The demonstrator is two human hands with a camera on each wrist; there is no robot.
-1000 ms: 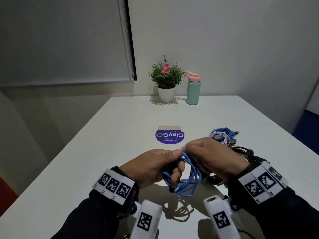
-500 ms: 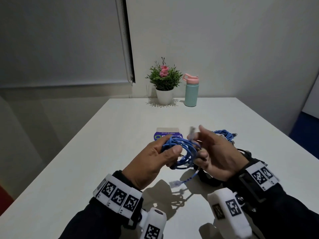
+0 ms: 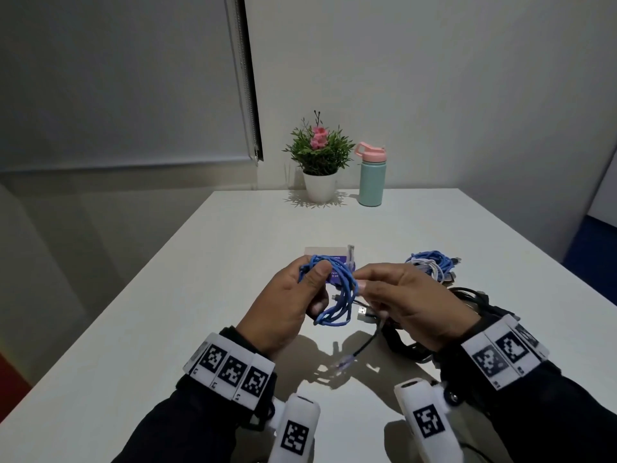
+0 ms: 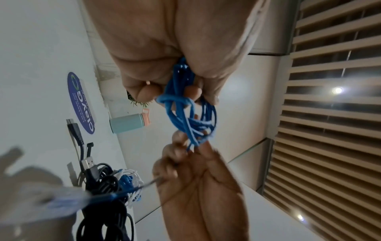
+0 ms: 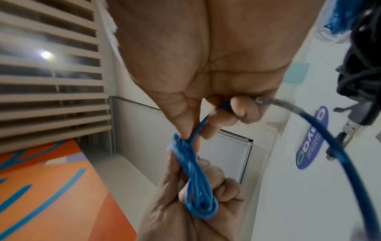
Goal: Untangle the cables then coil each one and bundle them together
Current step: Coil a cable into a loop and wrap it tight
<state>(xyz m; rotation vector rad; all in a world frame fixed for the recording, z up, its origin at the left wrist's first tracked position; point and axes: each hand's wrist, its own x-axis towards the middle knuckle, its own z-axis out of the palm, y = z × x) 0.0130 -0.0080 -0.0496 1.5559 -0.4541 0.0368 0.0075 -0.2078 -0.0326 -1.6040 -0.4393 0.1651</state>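
The left hand (image 3: 283, 307) holds the blue cable (image 3: 334, 292) as a coil above the near middle of the counter (image 3: 200, 295), its grip closed around the loops with the thumb pressed over their top. The right hand (image 3: 410, 309) pinches a single strand of that cable between thumb and fingertips, right against the coil's side; the right wrist view shows the free tail (image 5: 321, 128) curving out of that pinch and away. The plug end (image 3: 344, 364) hangs below both hands, just over the counter.

The likely step is wrapping the tail round the coil to lock it. The risk, as I judge it, is that the loops spring apart if the left thumb eases while the tail is pulled tight, since the strands already sit unevenly. The dangling plug could also snag the black cables (image 3: 467, 295) lying under the right wrist toward the right edge, dragging them back into a tangle.

A blue-and-white coiled bundle (image 3: 430, 265) rests further along the right side. The only containers are a teal bottle (image 3: 371, 178), lid shut so its contents cannot be told, and a white pot (image 3: 320, 187) holding a small plant, both at the far edge.
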